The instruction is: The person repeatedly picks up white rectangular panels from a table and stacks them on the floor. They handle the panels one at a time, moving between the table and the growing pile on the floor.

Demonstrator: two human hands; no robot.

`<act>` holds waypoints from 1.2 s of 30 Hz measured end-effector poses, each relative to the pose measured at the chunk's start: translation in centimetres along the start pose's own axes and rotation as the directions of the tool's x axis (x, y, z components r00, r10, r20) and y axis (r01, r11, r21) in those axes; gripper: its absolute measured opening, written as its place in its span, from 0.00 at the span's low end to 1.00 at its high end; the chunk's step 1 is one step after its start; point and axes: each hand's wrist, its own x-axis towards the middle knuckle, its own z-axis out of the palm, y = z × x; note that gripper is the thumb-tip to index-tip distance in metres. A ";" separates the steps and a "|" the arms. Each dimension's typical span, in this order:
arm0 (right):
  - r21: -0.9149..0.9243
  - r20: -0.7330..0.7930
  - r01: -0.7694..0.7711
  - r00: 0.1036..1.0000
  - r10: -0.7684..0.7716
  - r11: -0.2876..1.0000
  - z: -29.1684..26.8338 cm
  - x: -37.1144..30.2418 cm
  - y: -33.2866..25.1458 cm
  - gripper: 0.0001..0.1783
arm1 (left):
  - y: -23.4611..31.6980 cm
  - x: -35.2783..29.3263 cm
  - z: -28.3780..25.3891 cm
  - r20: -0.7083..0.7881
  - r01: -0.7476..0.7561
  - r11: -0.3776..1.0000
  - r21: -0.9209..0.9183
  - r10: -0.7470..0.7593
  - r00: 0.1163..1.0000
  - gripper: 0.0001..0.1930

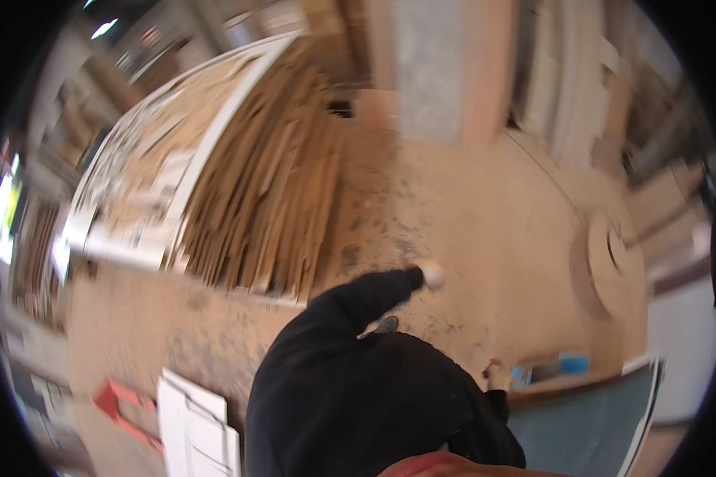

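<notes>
Reaching forward in a black sleeve, my left arm ends in my left hand [431,274], a pale blur over the dusty floor. Its fingers are smeared by motion, and I make out nothing in it. My right hand [493,374] is low on the right, beside the corner of a grey-blue panel or tabletop [585,429]. Its fingers are small and blurred, so a grip cannot be made out. Just right of that hand are bright blue objects [573,364] along the panel's far edge, too smeared to name. A dark shoe [387,324] shows below my left forearm.
Long wooden strips [266,175] are stacked ahead on the left, next to a white-edged bin of wood scraps [191,187]. White panels [195,425] and a red frame [127,409] stand at lower left. A round board [608,266] is on the right; tall boards [429,71] stand ahead.
</notes>
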 end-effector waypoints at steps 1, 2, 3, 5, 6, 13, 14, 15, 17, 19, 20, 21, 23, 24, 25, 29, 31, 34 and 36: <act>-0.104 -0.199 0.072 0.976 -0.091 0.992 -3.0 -0.5 -0.4 0.08 | 4.8 2.3 3.2 0.152 -0.094 0.952 -0.293 0.143 0.978 0.23; -0.522 -0.281 0.033 0.937 -0.208 0.852 -5.9 -0.7 -0.5 0.10 | 10.1 4.3 6.2 0.281 -0.157 0.877 -0.455 0.309 0.909 0.27; -0.226 -0.517 -0.054 0.853 -0.073 0.973 -8.9 -1.6 -0.2 0.12 | 14.9 5.6 8.7 0.437 -0.496 0.846 -0.195 0.527 0.728 0.28; -0.137 -0.760 -0.233 0.648 0.049 0.963 -14.5 -3.9 2.2 0.18 | 21.2 8.6 10.6 0.618 -0.773 0.623 -0.120 0.657 0.433 0.29; -0.283 -0.886 -0.507 0.463 -0.020 0.814 -16.8 -4.8 3.8 0.23 | 23.4 10.7 10.6 0.685 -0.755 0.633 -0.170 0.626 0.371 0.27; 0.323 -0.878 -0.836 -0.090 0.469 0.444 -24.4 -6.5 10.1 0.37 | 30.8 30.7 7.6 0.586 -0.566 0.710 0.419 0.264 0.766 0.25; 0.345 -0.846 -0.854 -0.104 0.523 0.389 -24.5 -5.7 10.1 0.43 | 32.0 33.2 7.7 0.583 -0.568 0.741 0.359 0.297 0.756 0.26; 0.338 -0.832 -0.856 -0.078 0.549 0.391 -24.7 -5.7 10.0 0.46 | 34.1 35.3 8.2 0.563 -0.557 0.772 0.306 0.326 0.760 0.26; 0.324 -0.713 -0.881 0.011 0.701 0.344 -25.7 -5.6 10.1 0.52 | 38.2 38.9 8.5 0.441 -0.649 0.696 0.307 0.500 0.745 0.26; 0.374 -0.721 -0.849 -0.014 0.693 0.373 -27.0 -6.1 10.5 0.52 | 45.4 43.7 9.9 0.383 -0.728 0.480 0.489 0.631 0.674 0.30; 0.399 -0.739 -0.829 -0.037 0.673 0.393 -27.6 -6.4 10.9 0.52 | 49.2 46.2 11.0 0.352 -0.579 0.686 0.441 0.461 0.814 0.33; 0.402 -0.691 -0.838 -0.015 0.722 0.368 -28.3 -6.7 11.2 0.52 | 53.5 48.9 12.1 0.347 -0.597 0.684 0.418 0.487 0.801 0.34; 0.403 -0.676 -0.841 -0.007 0.737 0.361 -29.3 -7.2 11.6 0.51 | 61.7 53.8 15.4 0.359 -0.615 0.703 0.356 0.505 0.785 0.33; 0.429 -0.673 -0.825 -0.022 0.739 0.367 -29.6 -6.9 11.6 0.51 | 65.4 56.0 17.0 0.397 -0.653 0.742 0.152 0.559 0.728 0.33; 0.449 -0.653 -0.818 -0.026 0.757 0.359 -29.7 -6.8 11.4 0.51 | 68.8 57.9 18.6 0.388 -0.665 0.745 0.060 0.596 0.703 0.32; 0.514 -0.587 -0.810 -0.092 0.804 0.283 -31.6 -7.1 10.3 0.48 | 77.7 62.1 25.5 0.448 -0.493 0.870 0.016 0.435 0.781 0.36; 0.547 -0.523 -0.808 -0.126 0.843 0.219 -33.6 -6.8 9.3 0.43 | 82.4 63.8 29.0 0.466 -0.435 0.900 -0.015 0.391 0.794 0.42; 0.642 -0.368 -0.765 -0.261 0.892 0.041 -36.6 -3.7 7.3 0.29 | 87.9 66.3 34.2 0.564 -0.155 0.958 -0.240 0.267 0.781 0.33; 0.702 -0.471 -0.704 -0.346 0.812 0.107 -37.2 2.3 5.2 0.21 | 90.0 67.5 37.1 0.652 0.068 0.876 -0.478 0.301 0.696 0.28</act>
